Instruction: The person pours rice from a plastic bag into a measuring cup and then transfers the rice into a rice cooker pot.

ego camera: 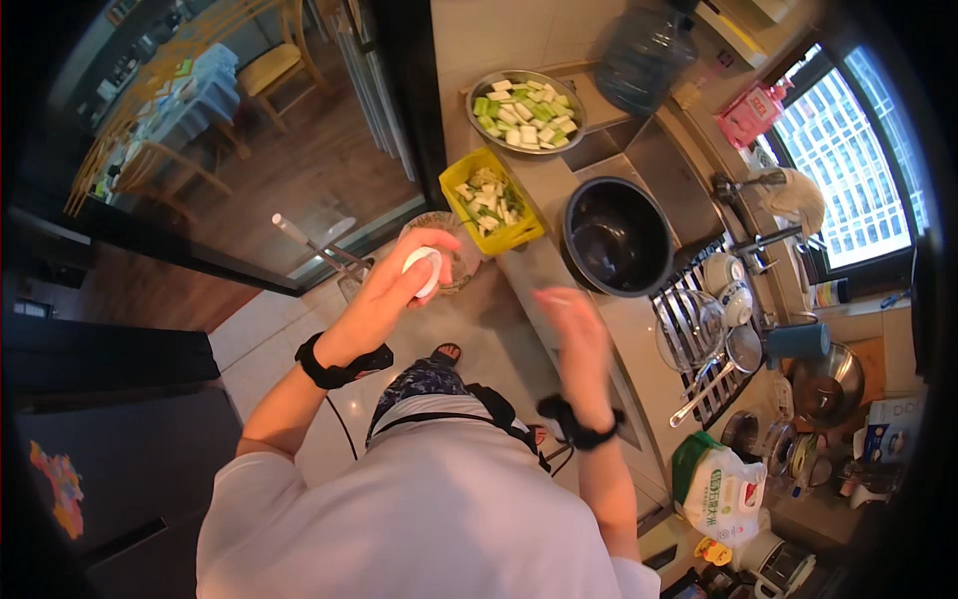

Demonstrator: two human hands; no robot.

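My left hand [400, 281] is closed around a small, white, rounded object [423, 271], whose kind I cannot tell. To its right, my right hand [578, 341] is raised near the counter edge and blurred; a thin pale streak shows at its fingers, and whether it holds anything is unclear. Beyond the hands, a yellow plastic basket [533, 233] holds pale and green vegetable scraps. Farther back, a metal bowl [479, 129] contains cut pieces of a green and white vegetable. A dark round pot [617, 238] stands by the sink, right of the basket.
A metal sink [673, 168] lies behind the pot. Bowls, a glass lid and a strainer [744, 349] rest on a drying rack [707, 400]. A large plastic water bottle [645, 56], a white and green bag [722, 490] and a steel bowl [827, 385] are on the counter.
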